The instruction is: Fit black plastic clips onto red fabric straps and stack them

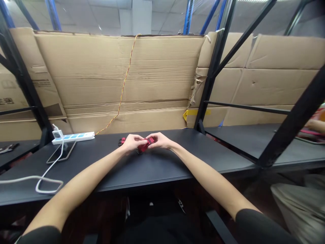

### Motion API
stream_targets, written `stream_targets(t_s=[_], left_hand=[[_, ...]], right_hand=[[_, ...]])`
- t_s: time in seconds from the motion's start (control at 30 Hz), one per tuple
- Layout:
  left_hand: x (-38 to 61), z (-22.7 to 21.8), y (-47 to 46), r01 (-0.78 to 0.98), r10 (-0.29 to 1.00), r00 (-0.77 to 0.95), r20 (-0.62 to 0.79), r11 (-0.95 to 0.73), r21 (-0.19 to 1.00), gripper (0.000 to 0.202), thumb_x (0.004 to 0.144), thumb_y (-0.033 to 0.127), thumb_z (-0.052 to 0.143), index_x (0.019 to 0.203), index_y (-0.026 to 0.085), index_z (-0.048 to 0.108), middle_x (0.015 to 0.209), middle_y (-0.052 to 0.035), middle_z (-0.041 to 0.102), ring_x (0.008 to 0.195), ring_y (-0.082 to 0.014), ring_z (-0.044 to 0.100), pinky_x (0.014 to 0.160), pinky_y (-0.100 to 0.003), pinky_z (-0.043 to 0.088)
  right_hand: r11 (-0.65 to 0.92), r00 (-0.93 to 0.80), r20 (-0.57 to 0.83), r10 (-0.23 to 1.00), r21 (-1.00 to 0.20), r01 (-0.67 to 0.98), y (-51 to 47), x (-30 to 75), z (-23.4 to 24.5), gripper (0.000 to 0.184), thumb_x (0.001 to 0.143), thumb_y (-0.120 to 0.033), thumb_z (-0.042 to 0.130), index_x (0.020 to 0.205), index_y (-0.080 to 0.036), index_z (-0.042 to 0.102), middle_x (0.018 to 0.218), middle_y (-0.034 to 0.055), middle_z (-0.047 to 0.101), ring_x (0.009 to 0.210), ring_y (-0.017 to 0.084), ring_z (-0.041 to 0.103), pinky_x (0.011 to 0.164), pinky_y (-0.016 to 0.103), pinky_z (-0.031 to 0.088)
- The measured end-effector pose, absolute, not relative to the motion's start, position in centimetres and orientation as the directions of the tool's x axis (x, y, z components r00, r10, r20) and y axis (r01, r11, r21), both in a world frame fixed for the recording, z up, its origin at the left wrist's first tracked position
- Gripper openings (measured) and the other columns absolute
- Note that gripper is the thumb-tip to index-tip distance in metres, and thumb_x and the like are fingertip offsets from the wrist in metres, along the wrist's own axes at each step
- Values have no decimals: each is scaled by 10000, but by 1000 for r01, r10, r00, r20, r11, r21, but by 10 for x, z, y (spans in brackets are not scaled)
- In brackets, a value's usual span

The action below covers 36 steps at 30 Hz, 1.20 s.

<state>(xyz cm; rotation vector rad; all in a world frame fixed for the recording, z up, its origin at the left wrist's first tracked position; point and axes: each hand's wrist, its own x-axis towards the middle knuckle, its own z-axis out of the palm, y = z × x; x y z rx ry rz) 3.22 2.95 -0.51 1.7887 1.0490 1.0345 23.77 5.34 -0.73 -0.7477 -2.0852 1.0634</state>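
A dark red webbing strap (143, 146) with black fittings is held between my two hands, just above the black tabletop (162, 169). My left hand (132, 142) pinches it from the left, thumb against the fabric. From the other side, my right hand (160, 140) grips it by a black buckle-like piece (150, 140). Past my left hand, a red and black end (122, 141) shows near the table; whether it belongs to the same strap is hidden by the fingers. A dark ring-like part hangs below the strap, too small to make out.
At the left stand a white power strip (73, 138) with a plugged-in charger, a phone (61, 152) and a white cable (49, 168). Cardboard (157, 78) walls the back, with a twisted yellow-red cord (124, 81). Black posts (212, 74) flank the table. Another person's hand (316, 125) is far right.
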Motion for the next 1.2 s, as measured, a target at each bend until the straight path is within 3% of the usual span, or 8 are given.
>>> stream_targets(t_s=[0.27,0.4,0.63,0.87,1.1,1.2], left_hand=[[33,-8,34,286,886,361,293,-404,869,290,760,351,599,838,110,739,716,-39,710,638,-152,626,615,-241,487],[34,-8,32,290,897,309,316,-405,867,282,706,326,671,888,115,710,768,-63,721,684,-167,654,636,-254,506],[36,-6,27,368,928,220,300,-363,856,217,648,314,739,741,123,693,690,-68,711,616,-157,643,566,-242,502],[35,-11,30,344,919,282,274,-364,865,250,641,327,747,775,119,708,720,-73,721,644,-175,657,559,-247,502],[36,-16,31,291,904,319,284,-379,879,258,644,335,750,769,119,684,708,-68,711,634,-165,649,563,-246,495],[35,-15,32,300,896,289,337,-419,857,258,663,345,737,768,116,685,697,-59,702,626,-149,632,574,-238,485]], right_hand=[[538,-552,352,756,-815,217,59,237,-14,468,560,-285,782,987,-125,676,812,22,674,737,158,603,721,283,473],[554,-548,366,752,-802,224,59,236,-14,458,556,-286,773,973,-123,680,785,11,660,728,153,591,714,278,464],[592,-571,346,744,-737,326,56,234,-15,399,578,-279,755,946,-138,691,769,6,639,697,143,566,657,258,455],[638,-564,371,738,-656,403,57,233,-19,370,587,-280,740,930,-147,700,757,2,642,683,138,560,632,239,436],[634,-590,361,722,-688,355,50,229,-19,334,590,-269,744,898,-146,704,720,-11,619,648,126,536,612,239,429],[564,-599,333,728,-788,246,48,229,-15,396,597,-301,765,958,-149,702,804,12,659,725,147,576,692,264,460]])
